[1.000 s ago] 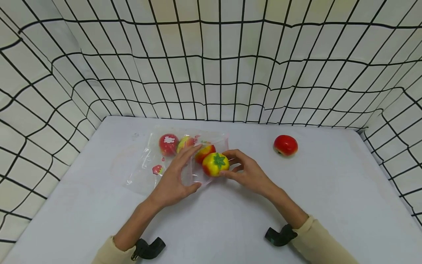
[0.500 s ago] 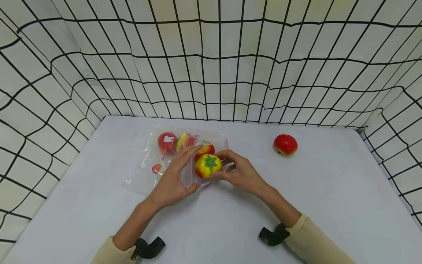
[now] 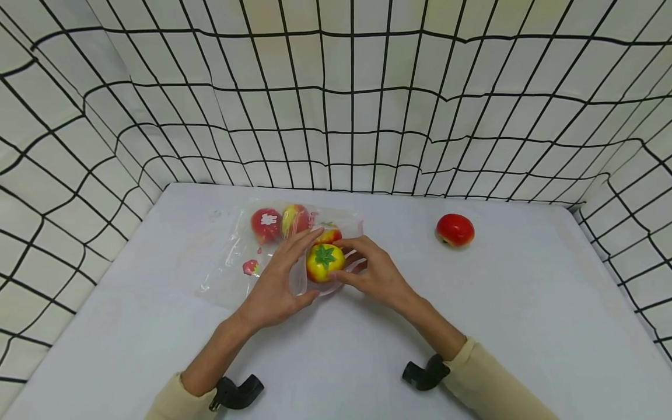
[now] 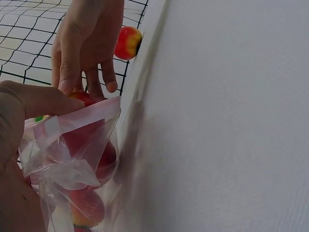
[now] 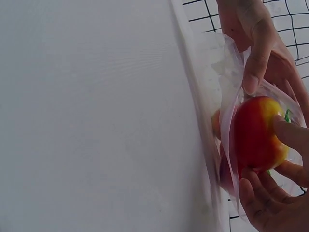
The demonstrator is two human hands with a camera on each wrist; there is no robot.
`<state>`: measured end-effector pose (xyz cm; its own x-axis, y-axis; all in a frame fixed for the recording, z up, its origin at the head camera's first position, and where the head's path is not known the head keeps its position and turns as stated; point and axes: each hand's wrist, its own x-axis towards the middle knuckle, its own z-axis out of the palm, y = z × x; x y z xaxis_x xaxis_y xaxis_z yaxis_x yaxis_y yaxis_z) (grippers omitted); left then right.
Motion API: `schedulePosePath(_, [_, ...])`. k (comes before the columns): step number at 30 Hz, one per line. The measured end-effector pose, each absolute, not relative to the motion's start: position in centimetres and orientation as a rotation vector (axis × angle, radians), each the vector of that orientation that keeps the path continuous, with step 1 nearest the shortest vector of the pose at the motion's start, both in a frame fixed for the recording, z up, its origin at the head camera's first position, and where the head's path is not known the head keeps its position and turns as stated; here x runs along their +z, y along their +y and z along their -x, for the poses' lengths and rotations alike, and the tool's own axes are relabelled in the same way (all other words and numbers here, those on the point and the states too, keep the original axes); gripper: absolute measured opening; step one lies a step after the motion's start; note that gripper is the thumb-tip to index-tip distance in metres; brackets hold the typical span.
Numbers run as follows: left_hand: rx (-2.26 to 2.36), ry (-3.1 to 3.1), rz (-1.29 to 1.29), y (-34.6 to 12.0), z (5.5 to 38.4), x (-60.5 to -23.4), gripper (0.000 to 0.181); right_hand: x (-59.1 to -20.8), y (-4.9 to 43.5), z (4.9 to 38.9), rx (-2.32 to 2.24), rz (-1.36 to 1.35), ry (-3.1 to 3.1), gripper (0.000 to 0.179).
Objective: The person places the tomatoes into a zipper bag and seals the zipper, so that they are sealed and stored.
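Note:
In the head view my right hand (image 3: 375,268) grips a yellow-and-red tomato (image 3: 321,265) with a green leafy top, thumb on the near side and fingers behind. The tomato is at the mouth of a clear plastic zip bag (image 3: 226,280), partly inside it. My left hand (image 3: 275,286) holds the bag's mouth wide, thumb and fingers spread apart; its thumb lies along the pink rim (image 4: 79,116) in the left wrist view. Inside the bag are a red round fruit (image 3: 266,226), a yellow-and-red fruit (image 3: 295,220) and another red-yellow fruit (image 3: 331,235), partly covered by my hands.
A separate red fruit (image 3: 455,230) lies on the white table (image 3: 525,303) at the back right. Black netting (image 3: 352,116) over pale walls encloses the table at the back and both sides. Each wrist carries a black camera mount (image 3: 238,394).
My right hand has moved left with the tomato, bringing it from the bag's right side into its mouth. The left hand has stayed in place on the bag.

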<state>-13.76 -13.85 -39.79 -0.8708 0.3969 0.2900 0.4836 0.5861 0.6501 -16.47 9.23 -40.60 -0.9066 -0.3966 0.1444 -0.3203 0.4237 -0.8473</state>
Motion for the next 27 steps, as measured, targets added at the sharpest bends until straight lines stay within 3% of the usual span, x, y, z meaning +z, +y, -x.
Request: schedulePosePath(27, [-1.168,-2.631,0.736,-14.1,13.9,-39.1,0.108,-40.0,7.2,15.8,-1.562,0.559,2.606,0.053])
